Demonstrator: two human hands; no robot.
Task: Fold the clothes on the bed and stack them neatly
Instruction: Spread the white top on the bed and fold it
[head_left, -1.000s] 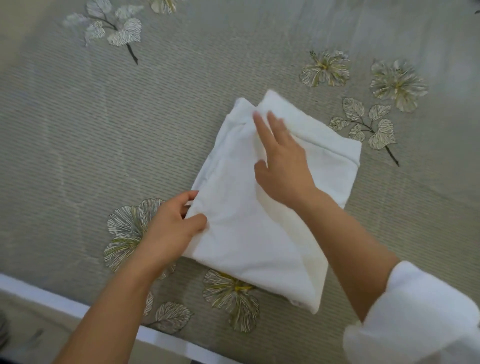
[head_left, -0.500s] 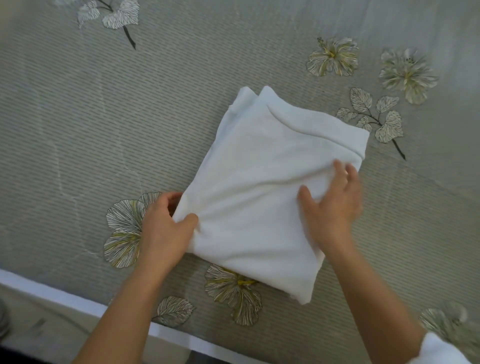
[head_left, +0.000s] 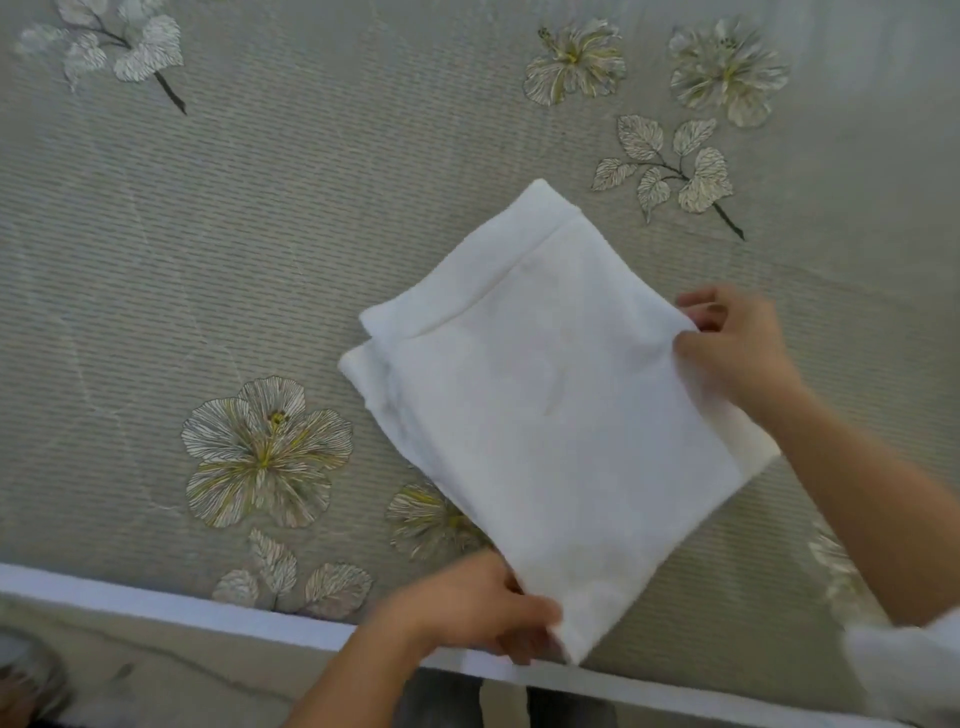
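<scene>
The left hand (head_left: 483, 613) grips the folded white cloth (head_left: 550, 415) at its near corner; the right hand (head_left: 737, 348), slightly blurred, seems to pinch the far-right corner.

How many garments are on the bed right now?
1. A folded white garment lies on the floral bedspread; the left hand grips its near corner, the right hand pinches its right corner. More may lie outside the frame.

One head-worn camera is looking steeply down from the bedside across the grey-green ribbed floral bedspread (head_left: 208, 249). It is sitting close: the folded white cloth garment (head_left: 545, 415) is filling mid-frame, the white bed-edge strip (head_left: 156, 603) crossing the bottom.
</scene>
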